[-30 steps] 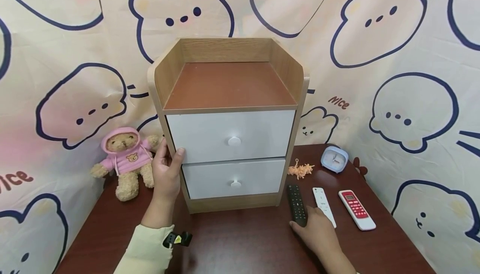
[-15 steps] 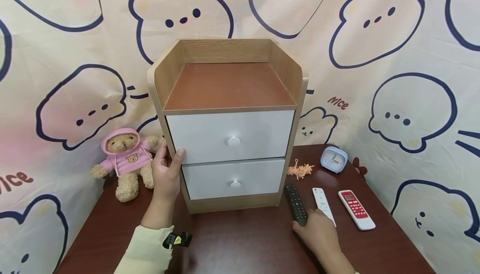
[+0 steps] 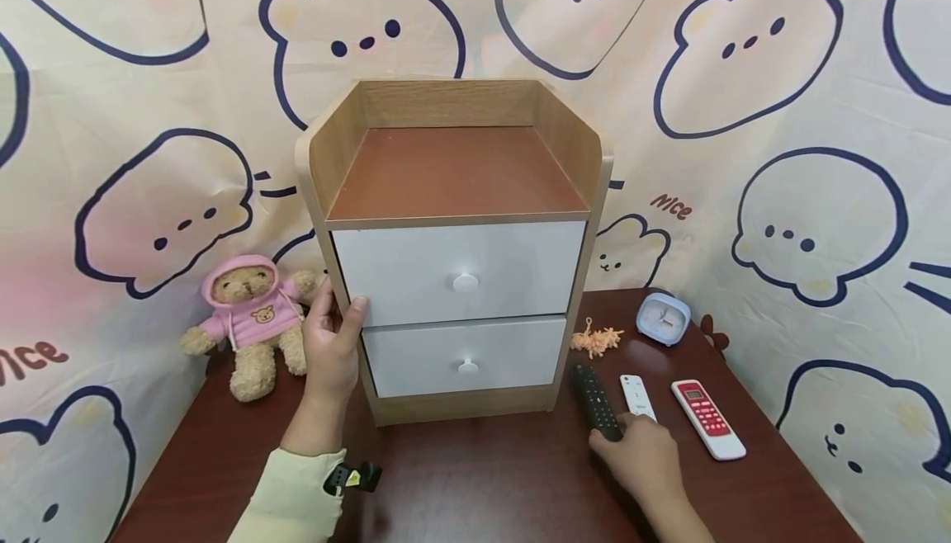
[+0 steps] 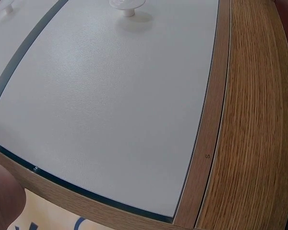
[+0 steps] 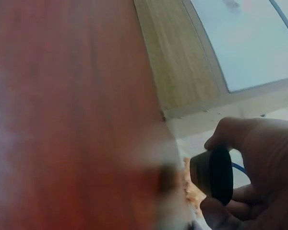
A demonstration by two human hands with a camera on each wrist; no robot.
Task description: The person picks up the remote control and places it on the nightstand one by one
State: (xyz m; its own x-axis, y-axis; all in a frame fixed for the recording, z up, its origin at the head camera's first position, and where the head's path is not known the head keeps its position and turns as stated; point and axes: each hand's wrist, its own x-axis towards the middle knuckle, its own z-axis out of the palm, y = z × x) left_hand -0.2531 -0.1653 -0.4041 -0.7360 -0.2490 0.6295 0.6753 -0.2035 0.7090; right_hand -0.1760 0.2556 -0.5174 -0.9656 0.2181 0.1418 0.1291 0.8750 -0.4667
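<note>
In the head view a wood-trimmed cabinet with two closed white drawers stands mid-table. My left hand rests against its left side, the thumb at the front edge and the fingers along the side panel. In the left wrist view part of that hand shows beside the wooden edge. My right hand pinches the near end of a black remote control right of the cabinet; the right wrist view shows the remote end-on between thumb and fingers. A slim white remote lies just beyond this hand, its near end hidden.
A white remote with red keys lies at the right. Behind are an orange yarn-like bundle and a blue clock. A teddy bear in a pink hoodie sits left of the cabinet. Bear-print cloth hangs behind.
My right hand and the black remote have shifted slightly right and away from me, covering more of the slim white remote. My left hand stays on the cabinet's side.
</note>
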